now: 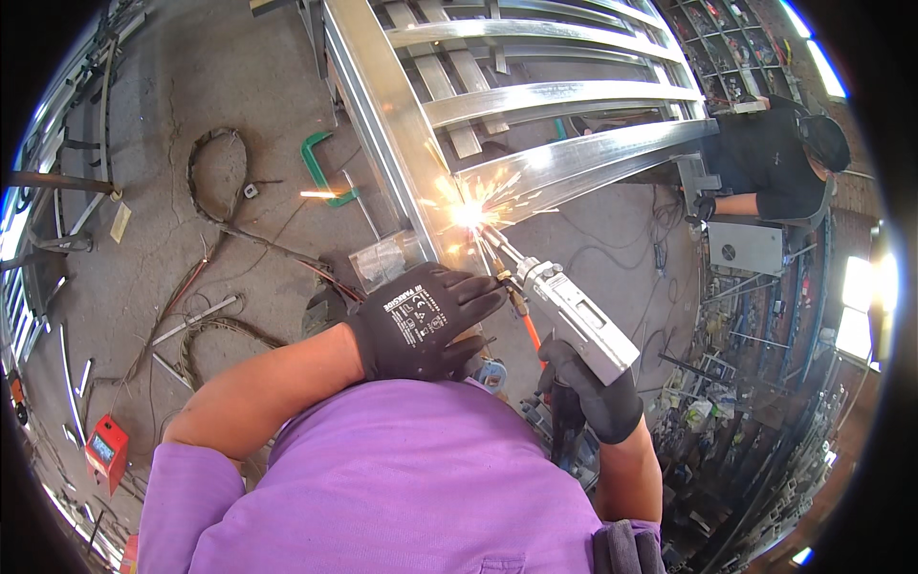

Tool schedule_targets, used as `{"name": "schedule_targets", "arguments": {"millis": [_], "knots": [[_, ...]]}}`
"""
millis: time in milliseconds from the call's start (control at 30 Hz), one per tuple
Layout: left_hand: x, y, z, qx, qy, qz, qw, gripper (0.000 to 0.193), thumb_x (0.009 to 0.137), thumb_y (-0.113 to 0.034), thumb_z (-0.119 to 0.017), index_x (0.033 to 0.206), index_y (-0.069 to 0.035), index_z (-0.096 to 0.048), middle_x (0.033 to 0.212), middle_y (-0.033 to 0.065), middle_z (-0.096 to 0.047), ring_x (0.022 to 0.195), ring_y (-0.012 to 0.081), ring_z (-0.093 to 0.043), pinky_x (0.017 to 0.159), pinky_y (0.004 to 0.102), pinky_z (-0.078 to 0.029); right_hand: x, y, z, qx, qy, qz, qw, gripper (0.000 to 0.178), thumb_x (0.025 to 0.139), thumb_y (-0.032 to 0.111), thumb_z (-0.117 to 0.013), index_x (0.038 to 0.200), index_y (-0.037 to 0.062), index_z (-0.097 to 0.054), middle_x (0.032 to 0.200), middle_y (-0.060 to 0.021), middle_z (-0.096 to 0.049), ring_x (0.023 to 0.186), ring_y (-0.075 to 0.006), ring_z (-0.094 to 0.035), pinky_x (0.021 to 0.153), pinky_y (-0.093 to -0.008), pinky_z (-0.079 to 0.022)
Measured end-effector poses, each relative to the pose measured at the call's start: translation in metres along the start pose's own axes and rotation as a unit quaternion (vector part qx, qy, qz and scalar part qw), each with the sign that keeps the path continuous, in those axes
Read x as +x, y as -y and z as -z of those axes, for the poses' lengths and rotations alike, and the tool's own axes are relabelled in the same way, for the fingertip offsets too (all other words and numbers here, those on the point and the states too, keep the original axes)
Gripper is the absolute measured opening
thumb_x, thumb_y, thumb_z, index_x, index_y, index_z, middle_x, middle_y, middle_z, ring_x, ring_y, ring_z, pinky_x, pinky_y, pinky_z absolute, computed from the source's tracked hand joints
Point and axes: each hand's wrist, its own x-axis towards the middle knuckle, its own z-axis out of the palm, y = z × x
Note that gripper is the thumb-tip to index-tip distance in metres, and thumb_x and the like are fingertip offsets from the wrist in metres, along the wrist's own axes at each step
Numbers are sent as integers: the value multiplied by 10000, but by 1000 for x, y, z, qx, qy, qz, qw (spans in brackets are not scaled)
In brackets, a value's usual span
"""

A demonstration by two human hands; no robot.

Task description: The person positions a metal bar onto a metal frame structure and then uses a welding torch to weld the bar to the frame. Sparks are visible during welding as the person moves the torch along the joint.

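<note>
My right hand (601, 397), in a black glove, is wrapped round the rear of a boxy silver welding gun (581, 325). The gun's thin nozzle points up and left to a bright, sparking spot on a metal frame (382, 124) of shiny rectangular tubes. Glare hides the exact point where the tip meets the metal. My left hand (430, 320), also black-gloved, lies flat over the near end of the frame's side tube, fingers stretched out. Its fingertips come close to the nozzle; whether they touch it I cannot tell. An orange hose (529, 325) runs below the gun.
A green C-clamp (314, 163) is at the frame's left side. Sheathed cables (220, 206) loop over the concrete floor, with a red box with a screen (106, 454) at the lower left. Another person in dark clothes (765, 158) is at the frame's right end, beside a pale metal cabinet (746, 247).
</note>
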Motion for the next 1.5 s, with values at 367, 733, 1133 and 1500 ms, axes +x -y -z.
{"name": "schedule_targets", "arguments": {"millis": [367,733,1133,1500], "knots": [[2,-2,2,-7,4,7,1000,626,904,-272,-765,1432,15,-589,1387,245,-662,1238,373,-680,1041,480,-536,-1,0,-2,17,-9,9,1000,215,1011,97,-620,1140,-62,-685,892,-104,-700,711,-166,-700,642,-293,-534],[0,-2,0,-8,-15,1,1000,617,895,-263,-777,1418,13,-603,1375,238,-670,1218,366,-691,1021,474,-544,-1,1,2,-17,11,5,1000,230,1018,118,-618,1148,-63,-678,878,-107,-700,723,-170,-700,652,-301,-537],[1,-4,3,-7,-10,9,1000,617,892,-256,-786,1419,9,-604,1379,236,-667,1212,367,-693,1020,474,-545,1,4,-2,-9,3,-3,1000,206,1016,114,-628,1121,-57,-678,855,-101,-693,691,-171,-694,630,-293,-524],[1,-6,10,-46,12,30,998,851,891,-251,-781,1613,-11,-402,1574,269,-519,1303,410,-641,1051,475,-534,0,31,-2,-7,-20,24,999,261,1034,147,-695,1226,-31,-691,888,-51,-724,712,-113,-669,630,-284,-532]]}}
